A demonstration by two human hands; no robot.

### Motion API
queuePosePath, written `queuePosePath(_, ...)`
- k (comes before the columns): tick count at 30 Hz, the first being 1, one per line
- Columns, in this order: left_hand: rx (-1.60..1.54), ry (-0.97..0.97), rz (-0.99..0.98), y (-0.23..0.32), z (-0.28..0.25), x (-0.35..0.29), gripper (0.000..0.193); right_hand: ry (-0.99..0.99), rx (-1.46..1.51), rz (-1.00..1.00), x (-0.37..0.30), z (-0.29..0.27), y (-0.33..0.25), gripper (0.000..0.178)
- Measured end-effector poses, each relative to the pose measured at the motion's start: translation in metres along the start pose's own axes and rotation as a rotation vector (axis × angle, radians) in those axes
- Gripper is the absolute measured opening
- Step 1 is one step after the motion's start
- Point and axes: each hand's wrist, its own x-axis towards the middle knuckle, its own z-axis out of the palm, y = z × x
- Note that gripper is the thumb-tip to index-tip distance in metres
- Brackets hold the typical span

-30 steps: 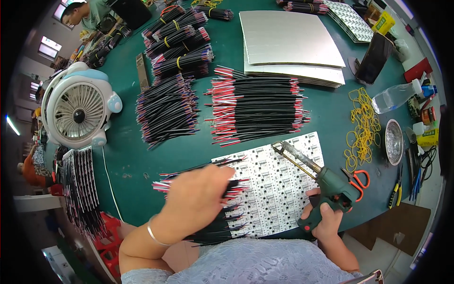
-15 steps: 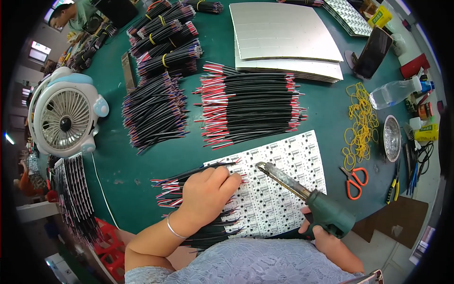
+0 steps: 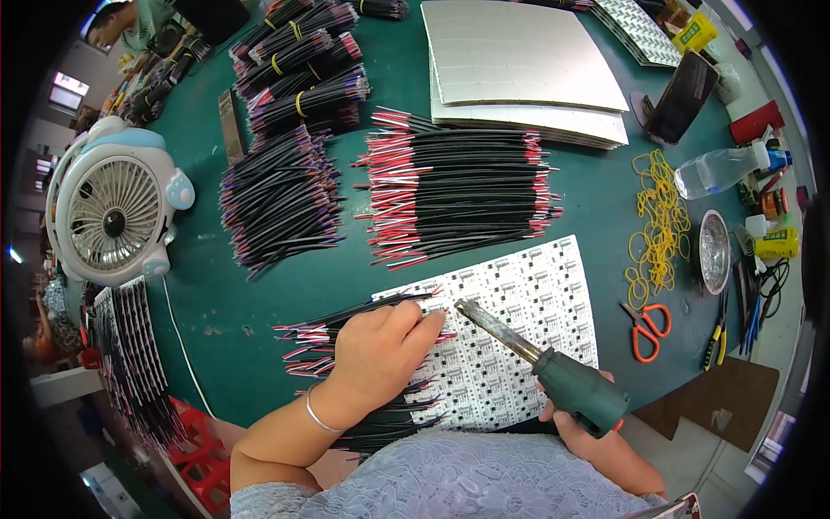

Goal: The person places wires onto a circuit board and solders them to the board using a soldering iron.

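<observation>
A sheet of white circuit boards (image 3: pixel 519 329) lies in front of me, dotted with small black parts. Along its left edge, black cables (image 3: pixel 402 413) with bared red, white and blue wire ends reach onto it. My left hand (image 3: pixel 380 350), a bangle on its wrist, is closed over these cables; its thumb and forefinger pinch a cable whose ends peek out at the fingertips. My right hand (image 3: pixel 581 430) grips a green soldering gun (image 3: pixel 579 389) from below. The gun's metal tip hangs over the board sheet, just right of my left fingertips, apart from them.
Beyond the sheet lie piles of cut cables (image 3: pixel 471 186) and banded bundles (image 3: pixel 303 104). A small fan (image 3: pixel 117 221) stands at left; stacked white panels (image 3: pixel 523 56) lie at the back. On the right are rubber bands (image 3: pixel 659 229), orange-handled scissors (image 3: pixel 647 333) and a metal bowl (image 3: pixel 714 251). Another person sits far left.
My right hand has brought the soldering gun leftward, so its tip is closer to my left fingertips. The left hand has barely shifted, its fingertips edging slightly right.
</observation>
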Motion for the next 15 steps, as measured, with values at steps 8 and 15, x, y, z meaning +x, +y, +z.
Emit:
queuePosePath(8, -0.016, -0.021, -0.001, -0.001, 0.000, 0.000, 0.026, -0.027, -0.275, -0.186, 0.005, 0.000, -0.005, 0.029)
queuePosePath(15, -0.017, -0.040, -0.018, 0.001, -0.001, 0.000, 0.027, -0.074, -0.285, -0.188, 0.010, -0.001, -0.012, 0.028)
